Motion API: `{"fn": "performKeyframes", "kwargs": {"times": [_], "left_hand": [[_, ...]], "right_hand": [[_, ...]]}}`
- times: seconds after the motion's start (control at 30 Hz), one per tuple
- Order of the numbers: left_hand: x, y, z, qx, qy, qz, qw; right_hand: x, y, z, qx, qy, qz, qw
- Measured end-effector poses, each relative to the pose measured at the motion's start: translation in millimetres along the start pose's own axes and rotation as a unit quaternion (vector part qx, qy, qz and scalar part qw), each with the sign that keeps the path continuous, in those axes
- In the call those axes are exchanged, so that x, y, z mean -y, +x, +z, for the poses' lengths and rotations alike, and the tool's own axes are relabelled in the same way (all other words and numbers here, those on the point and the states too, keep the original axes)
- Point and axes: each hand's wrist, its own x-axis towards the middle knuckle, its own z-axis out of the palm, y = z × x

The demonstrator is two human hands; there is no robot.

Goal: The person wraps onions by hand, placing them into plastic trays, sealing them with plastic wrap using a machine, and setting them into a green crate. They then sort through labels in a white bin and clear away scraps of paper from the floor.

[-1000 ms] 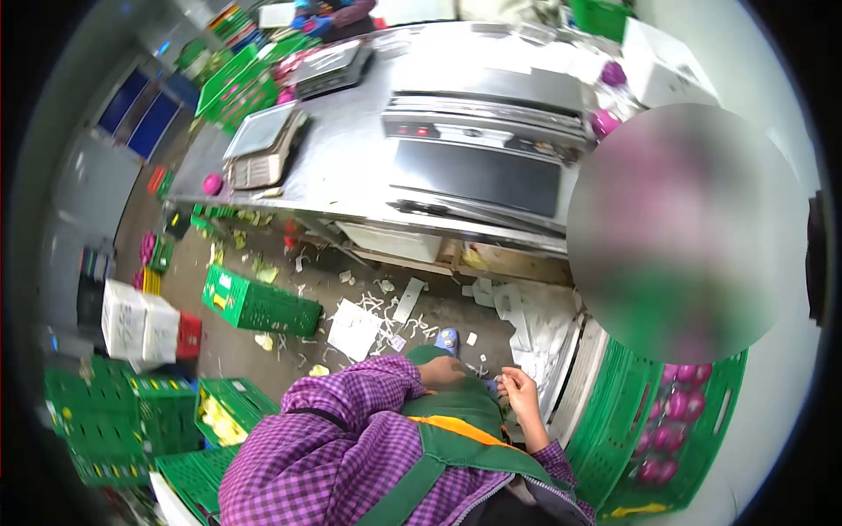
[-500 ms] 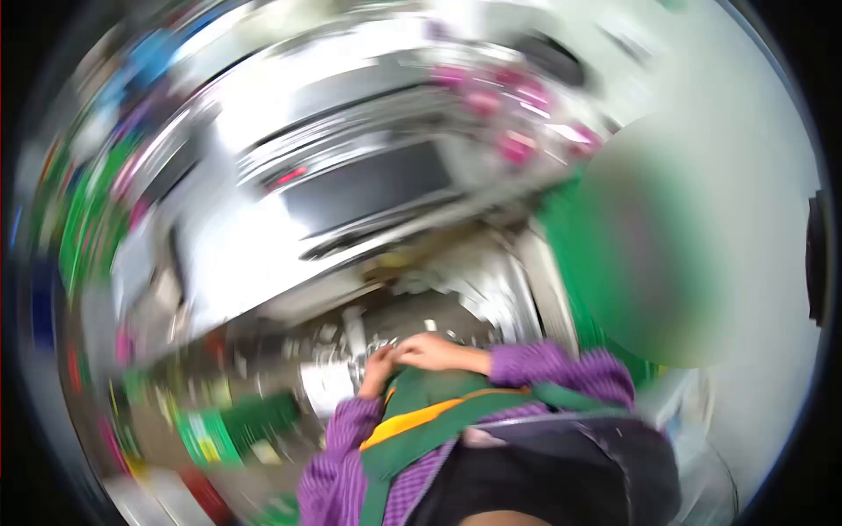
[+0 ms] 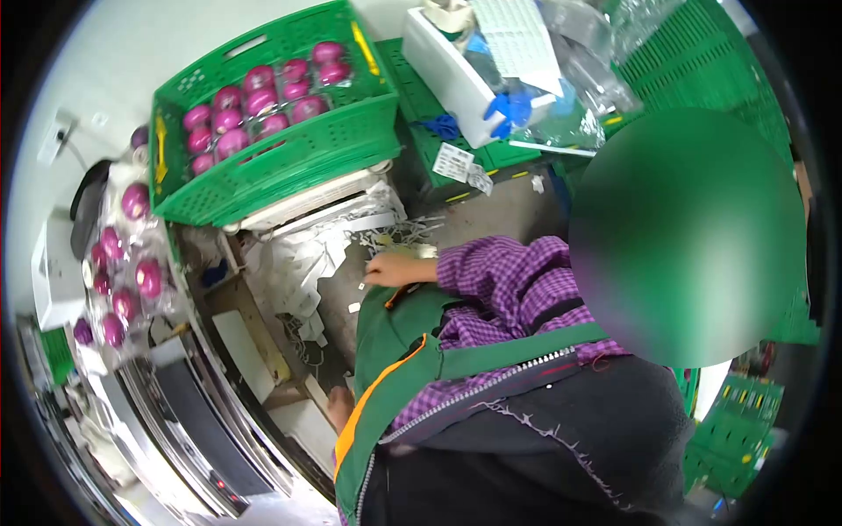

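Observation:
My right hand [image 3: 399, 267] hovers in front of my green apron [image 3: 390, 329], its fingers curled together. A tiny white bit shows at the fingertips, too small to name. My left hand [image 3: 339, 407] is lower, at the apron's orange-trimmed edge, mostly hidden by the apron; its fingers cannot be made out. Past my right hand stands a green crate [image 3: 289, 167] holding several film-wrapped packs of red onions [image 3: 261, 92]. More wrapped red onions [image 3: 124, 304] lie on the bench at the left, beside a metal machine with a dark panel [image 3: 206, 421].
Scraps of white paper and film [image 3: 303, 272] litter the floor under the bench. A white foam box [image 3: 456, 74] with blue gloves [image 3: 509, 112] sits on green crates, near printed labels [image 3: 453, 162]. Green crates [image 3: 737, 430] are stacked at lower right. A blurred round patch covers the right side.
My view has swung right, from the metal machine to the onion crate, and is sharper. My hands, close together before, are now apart, with the left lower at the apron's edge.

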Motion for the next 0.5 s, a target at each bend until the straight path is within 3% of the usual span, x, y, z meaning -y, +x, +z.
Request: {"fn": "performKeyframes", "kwargs": {"times": [0.03, 0.1, 0.17, 0.27, 0.33, 0.4, 0.47, 0.5], "left_hand": [[-16, 18, -1, 0.004, 0.001, 0.007, 1.000], [-84, 28, 63, -0.083, 0.037, 0.004, 0.996], [-140, 41, 133, -0.122, 0.057, 0.004, 0.991], [-160, 67, 183, -0.105, 0.059, 0.030, 0.992], [-153, 83, 216, -0.067, 0.144, 0.017, 0.987], [-127, 103, 223, -0.026, 0.132, 0.012, 0.991], [-139, 83, 262, -0.071, 0.312, 0.032, 0.947], [-137, 77, 266, -0.079, 0.278, 0.034, 0.957]], "right_hand": [[-25, -16, -6, -0.050, -0.014, 0.073, 0.996], [-60, -49, -26, -0.078, -0.019, 0.203, 0.976], [-94, -73, -36, -0.138, -0.006, 0.226, 0.964], [-100, -75, -62, -0.103, 0.071, 0.266, 0.956], [-105, -58, -69, -0.108, 0.086, 0.236, 0.962], [-106, -27, -82, -0.087, 0.076, 0.188, 0.975], [-101, 10, -86, -0.062, 0.067, 0.125, 0.988], [-88, 25, -97, -0.017, 0.112, 0.129, 0.985]]}}
